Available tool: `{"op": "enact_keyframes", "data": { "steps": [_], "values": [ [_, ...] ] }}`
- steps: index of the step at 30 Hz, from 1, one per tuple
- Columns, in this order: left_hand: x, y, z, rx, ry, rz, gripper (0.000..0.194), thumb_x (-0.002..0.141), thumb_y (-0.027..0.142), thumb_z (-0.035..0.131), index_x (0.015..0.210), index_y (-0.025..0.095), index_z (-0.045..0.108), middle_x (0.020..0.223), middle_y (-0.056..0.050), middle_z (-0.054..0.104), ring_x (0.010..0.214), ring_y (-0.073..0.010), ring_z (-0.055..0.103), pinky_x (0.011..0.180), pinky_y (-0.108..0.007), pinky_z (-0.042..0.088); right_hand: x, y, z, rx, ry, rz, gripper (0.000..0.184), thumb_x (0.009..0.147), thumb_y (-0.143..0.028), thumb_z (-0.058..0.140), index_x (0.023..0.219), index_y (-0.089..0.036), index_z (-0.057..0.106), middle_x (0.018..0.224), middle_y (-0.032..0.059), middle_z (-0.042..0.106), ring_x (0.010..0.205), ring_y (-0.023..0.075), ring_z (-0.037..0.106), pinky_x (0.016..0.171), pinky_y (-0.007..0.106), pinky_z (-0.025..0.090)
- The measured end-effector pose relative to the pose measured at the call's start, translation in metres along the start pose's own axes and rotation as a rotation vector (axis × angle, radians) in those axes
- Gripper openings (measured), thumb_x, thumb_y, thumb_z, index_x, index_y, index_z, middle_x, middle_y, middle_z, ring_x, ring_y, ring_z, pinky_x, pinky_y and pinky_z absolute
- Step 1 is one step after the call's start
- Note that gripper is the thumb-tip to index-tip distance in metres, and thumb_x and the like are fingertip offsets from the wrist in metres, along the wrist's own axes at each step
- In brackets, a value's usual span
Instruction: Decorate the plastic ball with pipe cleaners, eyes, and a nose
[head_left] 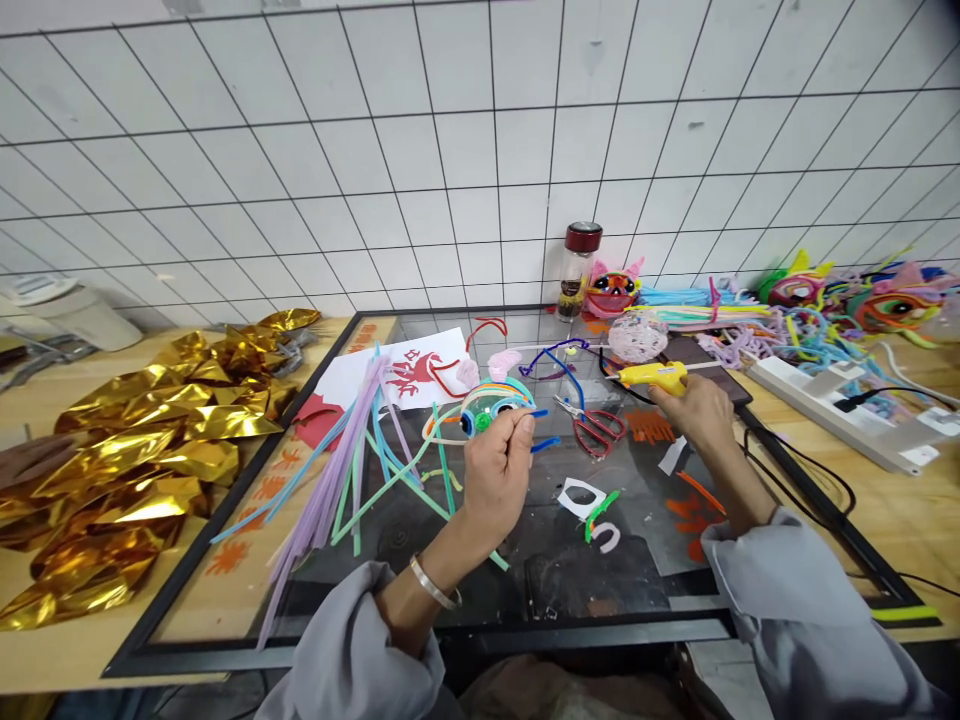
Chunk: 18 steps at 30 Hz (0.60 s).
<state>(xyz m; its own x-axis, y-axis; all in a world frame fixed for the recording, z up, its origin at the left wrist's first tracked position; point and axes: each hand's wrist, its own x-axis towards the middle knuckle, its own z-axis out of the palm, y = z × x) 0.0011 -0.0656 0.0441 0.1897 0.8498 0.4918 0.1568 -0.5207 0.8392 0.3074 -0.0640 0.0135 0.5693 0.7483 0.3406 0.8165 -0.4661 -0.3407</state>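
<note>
My left hand is closed in a pinch, and a short blue pipe cleaner sticks out from its fingertips. Just behind that hand lies a pipe-cleaner face with dark eyes, a green nose and pink ears, partly hidden by my fingers. My right hand is wrapped round a yellow hot glue gun, its nozzle pointing left. Red-handled scissors lie spread between my hands. Nearer me rest a white paper with an oval hole, a green and orange piece and a pale curved piece.
Long pipe cleaners lie in a bundle at left, by gold foil and another person's hand. Behind stand a bottle and a finished face. A power strip with cables lies right. A tiled wall backs the table.
</note>
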Motion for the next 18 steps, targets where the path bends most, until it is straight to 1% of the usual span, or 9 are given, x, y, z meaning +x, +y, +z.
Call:
{"op": "enact_keyframes", "data": {
  "steps": [2,3,6,8,10,13,16,18],
  "values": [
    [-0.001,-0.001,0.001,-0.01,-0.003,-0.001,0.03,0.1,0.034,0.048,0.086,0.016,0.067,0.053,0.006,0.045,0.046,-0.0092,0.044,0.053,-0.024,0.038,-0.004,-0.009,-0.001,-0.127,-0.056,0.042,0.05,0.082,-0.052,0.058,0.096,-0.007,0.073,0.098,0.0245,0.072,0.088,0.0355,0.068,0.067,0.037,0.043],
    [-0.001,-0.001,0.001,-0.012,-0.005,-0.003,0.029,0.099,0.033,0.048,0.087,0.016,0.067,0.052,0.006,0.045,0.047,-0.0093,0.044,0.053,-0.023,0.038,-0.006,-0.014,-0.002,-0.175,-0.089,0.058,0.051,0.083,-0.053,0.056,0.098,-0.007,0.074,0.102,0.025,0.072,0.091,0.0363,0.069,0.068,0.037,0.044],
    [-0.003,-0.002,0.002,0.001,-0.012,-0.003,0.028,0.099,0.032,0.048,0.09,0.015,0.068,0.053,0.006,0.046,0.048,-0.0096,0.046,0.054,-0.023,0.039,-0.011,-0.029,-0.004,-0.241,-0.204,0.073,0.053,0.086,-0.054,0.054,0.103,-0.008,0.074,0.104,0.0241,0.073,0.095,0.0366,0.071,0.068,0.036,0.045],
    [-0.004,-0.002,0.002,0.019,-0.017,0.0,0.028,0.099,0.032,0.047,0.091,0.015,0.069,0.054,0.005,0.049,0.048,-0.0097,0.047,0.055,-0.024,0.039,-0.015,-0.037,-0.005,-0.25,-0.253,0.077,0.053,0.087,-0.054,0.053,0.105,-0.008,0.074,0.104,0.0232,0.074,0.096,0.0363,0.071,0.069,0.035,0.045],
    [-0.004,-0.002,0.002,0.027,-0.018,-0.003,0.028,0.099,0.032,0.047,0.092,0.015,0.069,0.055,0.005,0.05,0.048,-0.0098,0.047,0.054,-0.024,0.039,-0.018,-0.043,-0.007,-0.239,-0.254,0.068,0.054,0.088,-0.055,0.053,0.107,-0.009,0.074,0.106,0.0227,0.074,0.099,0.0364,0.071,0.069,0.034,0.044],
    [-0.004,-0.001,0.001,0.022,-0.02,-0.017,0.029,0.099,0.033,0.048,0.092,0.016,0.07,0.053,0.005,0.049,0.047,-0.0098,0.046,0.053,-0.024,0.039,-0.022,-0.05,-0.013,-0.202,-0.2,0.06,0.053,0.088,-0.054,0.053,0.111,-0.009,0.072,0.107,0.0224,0.074,0.101,0.0369,0.07,0.069,0.034,0.042],
    [-0.002,0.0,0.001,0.019,-0.02,-0.021,0.029,0.098,0.033,0.048,0.09,0.016,0.07,0.052,0.005,0.048,0.047,-0.0099,0.045,0.054,-0.024,0.039,-0.023,-0.054,-0.022,-0.144,-0.132,0.102,0.056,0.089,-0.057,0.051,0.114,-0.011,0.07,0.101,0.0216,0.076,0.097,0.0366,0.07,0.066,0.034,0.039],
    [-0.002,0.0,0.001,0.025,-0.019,-0.02,0.03,0.098,0.033,0.048,0.091,0.016,0.07,0.052,0.005,0.048,0.047,-0.0101,0.046,0.055,-0.024,0.04,-0.023,-0.055,-0.025,-0.095,-0.11,0.111,0.058,0.089,-0.061,0.049,0.113,-0.012,0.069,0.098,0.0209,0.076,0.094,0.0354,0.069,0.064,0.033,0.037]
  ]
}}
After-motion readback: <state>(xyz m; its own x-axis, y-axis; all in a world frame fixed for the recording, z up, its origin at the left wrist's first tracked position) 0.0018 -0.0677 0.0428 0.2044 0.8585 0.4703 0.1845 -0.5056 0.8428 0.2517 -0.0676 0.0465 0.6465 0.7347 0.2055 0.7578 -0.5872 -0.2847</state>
